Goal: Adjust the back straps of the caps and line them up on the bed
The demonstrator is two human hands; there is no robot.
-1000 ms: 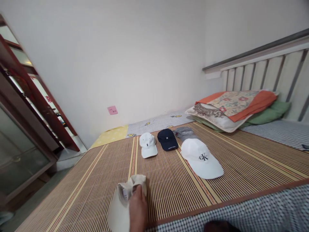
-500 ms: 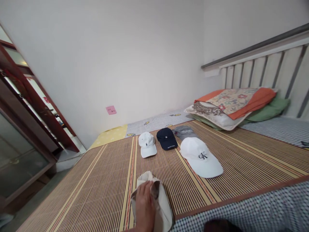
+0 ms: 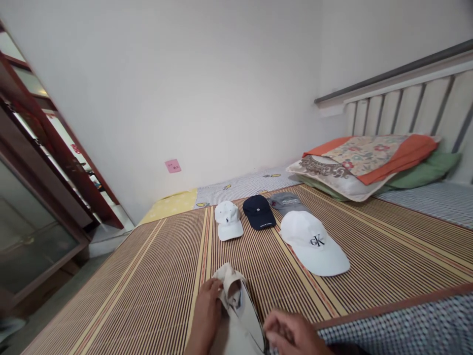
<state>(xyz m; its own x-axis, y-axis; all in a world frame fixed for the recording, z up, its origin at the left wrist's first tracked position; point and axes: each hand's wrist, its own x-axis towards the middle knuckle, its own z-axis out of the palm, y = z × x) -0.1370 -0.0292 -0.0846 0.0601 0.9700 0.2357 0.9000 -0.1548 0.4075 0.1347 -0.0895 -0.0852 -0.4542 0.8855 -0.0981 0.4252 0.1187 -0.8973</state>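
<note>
A beige cap (image 3: pixel 244 315) lies at the near edge of the bed, its inside partly showing and its cloth folded in. My left hand (image 3: pixel 207 310) is closed on its left side, fingers over the fabric. My right hand (image 3: pixel 291 330) is at the cap's right edge with fingers curled in; whether they pinch the cap is hidden. Farther back rest a small white cap (image 3: pixel 228 221), a navy cap (image 3: pixel 258 212), a grey cap (image 3: pixel 288 202) and a larger white cap with black letters (image 3: pixel 314 242). The grey one is partly covered by its neighbours.
A striped bamboo mat (image 3: pixel 148 276) covers the bed over a checked sheet (image 3: pixel 406 325). Pillows with an orange and floral cover (image 3: pixel 377 153) are piled at the right by the slatted headboard (image 3: pixel 402 108). A white wall stands behind, a doorway (image 3: pixel 84 172) at the left.
My right hand has come up from the bottom edge to the cap's right side. My left hand has shifted from inside the cap to its left edge. The view has turned slightly left.
</note>
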